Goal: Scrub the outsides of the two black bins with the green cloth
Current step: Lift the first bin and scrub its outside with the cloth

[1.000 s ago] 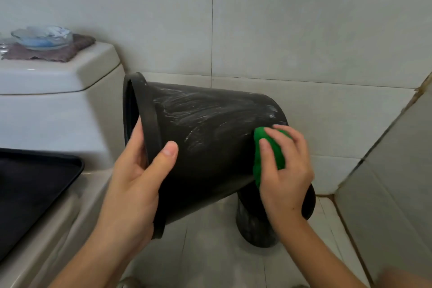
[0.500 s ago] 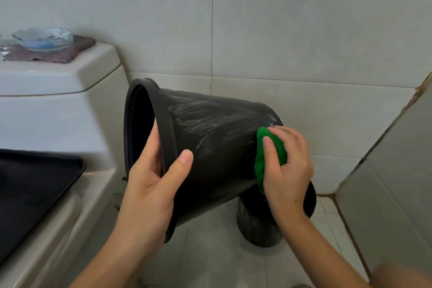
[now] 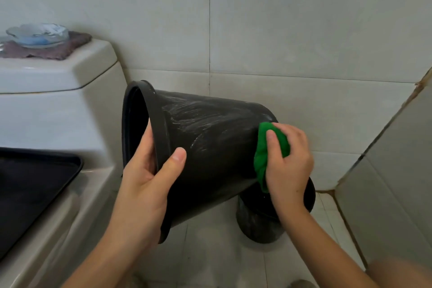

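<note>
You are in a tiled bathroom corner, with the pale wall behind and the toilet cistern at your left. The black bin you hold is raised off the floor and lies nearly on its side, its long axis running left to right: the open mouth points left toward the cistern and the base dips a little to the right. Below that base stands the second bin, seemingly upright on the floor, though it is mostly hidden. Your left hand clamps the rim, fingers inside and thumb across the outer wall. Your right hand is curled around the bunched green cloth, pressing it to the wall near the base. Keep that rim grip firm, scrub in long strokes along the axis, and turn the bin to reach the underside.
</note>
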Demonstrator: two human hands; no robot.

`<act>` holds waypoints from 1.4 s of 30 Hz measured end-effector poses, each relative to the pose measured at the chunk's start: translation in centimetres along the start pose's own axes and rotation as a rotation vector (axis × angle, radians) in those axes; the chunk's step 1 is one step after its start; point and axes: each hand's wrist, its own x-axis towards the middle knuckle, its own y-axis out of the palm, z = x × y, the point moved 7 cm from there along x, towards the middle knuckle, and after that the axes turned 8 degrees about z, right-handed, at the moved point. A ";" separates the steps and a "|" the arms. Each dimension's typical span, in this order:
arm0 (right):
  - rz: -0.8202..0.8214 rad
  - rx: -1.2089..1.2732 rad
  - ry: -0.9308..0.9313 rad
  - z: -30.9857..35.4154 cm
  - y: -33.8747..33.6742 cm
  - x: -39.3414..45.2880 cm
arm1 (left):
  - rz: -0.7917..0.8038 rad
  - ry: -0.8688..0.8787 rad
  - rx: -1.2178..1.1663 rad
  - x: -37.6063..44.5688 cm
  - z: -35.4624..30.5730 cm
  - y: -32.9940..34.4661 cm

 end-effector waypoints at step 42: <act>0.076 -0.150 -0.138 2.7 -1.9 0.9 | 0.092 -0.002 0.042 -0.2 -2.8 -2.2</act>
